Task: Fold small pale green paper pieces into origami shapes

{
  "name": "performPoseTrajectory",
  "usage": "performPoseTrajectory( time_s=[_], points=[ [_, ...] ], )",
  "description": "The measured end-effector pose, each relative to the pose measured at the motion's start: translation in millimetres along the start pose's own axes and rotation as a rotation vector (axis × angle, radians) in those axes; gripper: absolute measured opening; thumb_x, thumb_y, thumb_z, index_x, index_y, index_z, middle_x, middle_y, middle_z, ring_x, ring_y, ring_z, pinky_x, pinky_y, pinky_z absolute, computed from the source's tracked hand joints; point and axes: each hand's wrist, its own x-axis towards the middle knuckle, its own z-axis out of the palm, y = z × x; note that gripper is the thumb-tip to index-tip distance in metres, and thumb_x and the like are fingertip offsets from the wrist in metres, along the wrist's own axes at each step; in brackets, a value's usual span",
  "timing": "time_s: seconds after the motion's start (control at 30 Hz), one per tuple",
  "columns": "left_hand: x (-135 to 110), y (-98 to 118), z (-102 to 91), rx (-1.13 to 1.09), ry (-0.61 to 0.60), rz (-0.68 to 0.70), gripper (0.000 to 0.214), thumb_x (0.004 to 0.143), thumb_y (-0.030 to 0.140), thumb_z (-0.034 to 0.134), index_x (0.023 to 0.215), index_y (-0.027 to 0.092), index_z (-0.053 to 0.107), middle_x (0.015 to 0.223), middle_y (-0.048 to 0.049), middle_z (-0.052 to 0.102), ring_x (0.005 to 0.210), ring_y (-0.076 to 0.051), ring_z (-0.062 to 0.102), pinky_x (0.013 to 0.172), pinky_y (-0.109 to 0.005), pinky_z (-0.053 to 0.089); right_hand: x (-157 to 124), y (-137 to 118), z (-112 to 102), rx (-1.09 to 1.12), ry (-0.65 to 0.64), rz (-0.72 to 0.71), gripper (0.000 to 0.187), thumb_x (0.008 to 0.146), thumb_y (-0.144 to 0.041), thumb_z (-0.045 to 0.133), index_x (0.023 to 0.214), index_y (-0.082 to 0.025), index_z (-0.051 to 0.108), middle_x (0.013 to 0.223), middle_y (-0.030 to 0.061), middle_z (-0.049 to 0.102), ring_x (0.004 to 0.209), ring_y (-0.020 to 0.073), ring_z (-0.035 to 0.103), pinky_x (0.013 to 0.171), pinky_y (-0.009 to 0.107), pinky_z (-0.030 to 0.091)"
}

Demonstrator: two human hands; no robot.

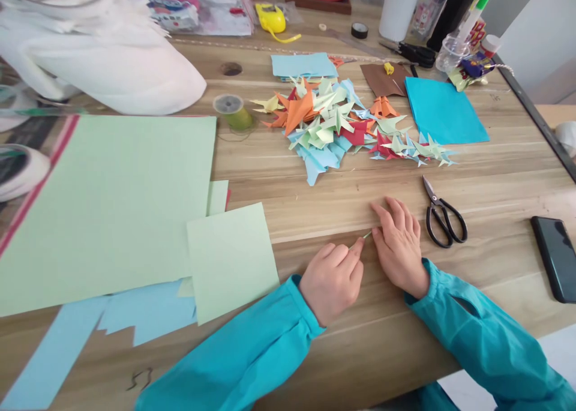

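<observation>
Green paper sliver [368, 234] — light, easily creased, I'm judging, so wanting edge holds — is sitting pinched in my left hand [333, 280], my right hand [398, 249] lying spread beside it.

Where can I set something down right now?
Bare table shows between the scissors and phone, between the folded papers and the left hand and right hand, and between the two sleeves. It's crowded leftward, with green sheets and blue scraps, and along the far side, around the tape measure.
</observation>
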Motion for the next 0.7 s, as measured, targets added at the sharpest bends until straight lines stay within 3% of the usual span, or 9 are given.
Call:
performPoseTrajectory(
  time_s=[0.23,0.7],
  points=[
    [-0.3,-0.9,0.3,-0.026,0.007,-0.004,0.014,0.077,0.009,0.05,0.071,0.011,0.062,0.102,-0.0118,0.067,0.06,-0.015,0.048,0.054,-0.032,0.037,0.5,-2.9,-1.4,-0.018,-0.01,0.016,0.044,0.086,-0.037,0.038,0.127,-0.022,0.04,0.138,0.0094,0.033,0.128,0.0271,0.025,0.101,0.047,0.024],
    [0.1,-1.0,-0.7,-0.064,-0.009,-0.016,0.017,0.081,0.007,0.045,0.074,0.01,0.061,0.102,-0.0131,0.066,0.062,-0.015,0.05,0.056,-0.033,0.037,0.6,-0.1,1.3,-0.034,0.029,-0.005,0.041,0.086,-0.027,0.038,0.126,-0.023,0.041,0.136,0.0093,0.035,0.126,0.0273,0.027,0.099,0.047,0.026]
  ],
)
